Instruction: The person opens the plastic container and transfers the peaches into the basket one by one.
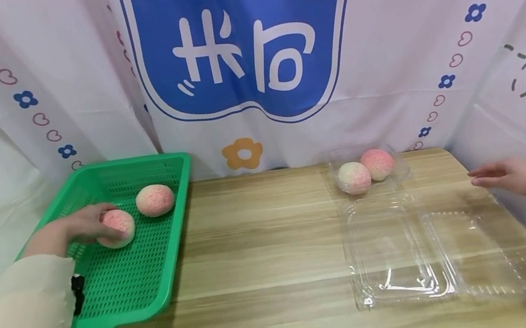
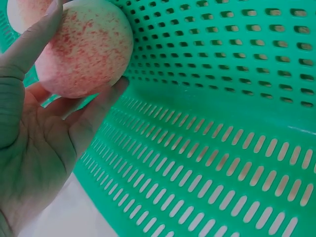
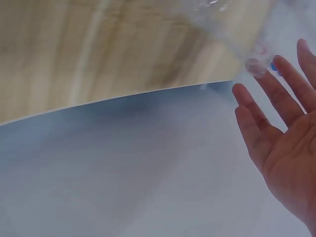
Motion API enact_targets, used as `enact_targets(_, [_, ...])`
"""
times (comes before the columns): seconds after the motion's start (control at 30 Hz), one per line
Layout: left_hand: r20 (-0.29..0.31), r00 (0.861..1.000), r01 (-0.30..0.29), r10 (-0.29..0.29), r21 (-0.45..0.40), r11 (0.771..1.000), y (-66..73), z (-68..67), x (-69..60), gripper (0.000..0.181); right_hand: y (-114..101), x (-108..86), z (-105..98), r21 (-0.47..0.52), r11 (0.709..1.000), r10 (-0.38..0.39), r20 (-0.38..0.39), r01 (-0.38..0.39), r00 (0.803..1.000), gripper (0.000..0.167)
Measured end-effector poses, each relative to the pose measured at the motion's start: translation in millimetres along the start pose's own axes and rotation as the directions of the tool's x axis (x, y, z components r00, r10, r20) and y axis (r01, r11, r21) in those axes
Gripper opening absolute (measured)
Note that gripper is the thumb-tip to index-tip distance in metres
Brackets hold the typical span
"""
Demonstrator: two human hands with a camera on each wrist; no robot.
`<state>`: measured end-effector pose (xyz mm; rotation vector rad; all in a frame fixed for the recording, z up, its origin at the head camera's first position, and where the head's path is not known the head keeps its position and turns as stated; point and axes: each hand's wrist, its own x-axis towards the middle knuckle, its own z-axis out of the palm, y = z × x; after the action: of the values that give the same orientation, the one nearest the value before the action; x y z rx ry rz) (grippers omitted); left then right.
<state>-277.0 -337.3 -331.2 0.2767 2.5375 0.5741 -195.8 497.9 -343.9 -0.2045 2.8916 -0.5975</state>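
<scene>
My left hand (image 1: 90, 224) reaches into the green basket (image 1: 169, 274) and holds a pink-and-cream speckled peach (image 1: 121, 226). In the left wrist view, thumb and fingers curl round this peach (image 2: 89, 49). A second peach (image 1: 155, 200) lies farther back in the basket, apart from the hand. At the table's right side my right hand (image 1: 515, 179) hovers with nothing in it; its fingers look relaxed in the right wrist view. Nearest to it is a clear plastic box (image 1: 383, 248), lying open with its lid flap (image 1: 476, 257) on the right.
Two more peaches, one paler (image 1: 354, 178) and one pinker (image 1: 377, 164), sit in a clear plastic container (image 1: 400, 169) at the table's back. Behind the wooden table (image 1: 266, 254) hangs a printed curtain (image 1: 289, 137). The table's right edge runs below the right hand.
</scene>
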Motion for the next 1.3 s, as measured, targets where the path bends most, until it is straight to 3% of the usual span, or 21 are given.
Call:
enact_targets(0.1, [-0.054,0.998,-0.016,0.019,0.053,0.998,5.0,-3.9,-3.1,0.086,-9.6,8.0,-5.5,0.013,1.0,0.0,-0.028,0.0,1.0,0.046])
enact_targets(0.23, [-0.158,0.986,-0.039,0.057,0.115,0.993,23.1,-12.8,-5.1,0.085,-25.8,18.8,-13.2,0.065,0.998,-0.005,-0.035,0.007,0.999,0.055])
enact_targets(0.4, [-0.267,0.96,-0.068,0.081,0.059,0.996,61.6,-27.0,-4.8,0.083,-49.0,32.4,-20.3,0.138,0.99,0.009,-0.01,-0.008,1.0,0.068])
enact_targets(0.57, [-0.316,0.941,-0.142,0.126,-0.028,0.989,109.5,-32.5,-0.9,0.077,-68.0,45.4,-19.0,0.196,0.98,0.015,0.006,-0.016,1.0,0.074])
enact_targets(0.8, [-0.328,0.91,-0.282,0.253,-0.042,0.959,179.2,-25.3,12.6,0.065,-84.9,68.0,-7.6,0.28,0.96,-0.003,0.021,-0.003,1.0,0.084])
enact_targets(0.9, [-0.317,0.905,-0.313,0.284,-0.043,0.949,203.1,-18.8,21.8,0.062,-87.9,76.2,-1.4,0.312,0.95,0.001,0.015,-0.005,1.0,0.09])
enact_targets(1.13, [-0.251,0.917,-0.323,0.309,-0.016,0.946,241.8,4.7,47.5,0.062,-87.5,80.3,12.7,0.357,0.934,0.008,0.038,-0.022,0.999,0.099])
enact_targets(1.3, [-0.204,0.927,-0.335,0.314,-0.078,0.939,259.6,24.0,59.3,0.059,-91.3,81.3,21.2,0.363,0.932,-0.006,0.061,-0.016,0.998,0.099])
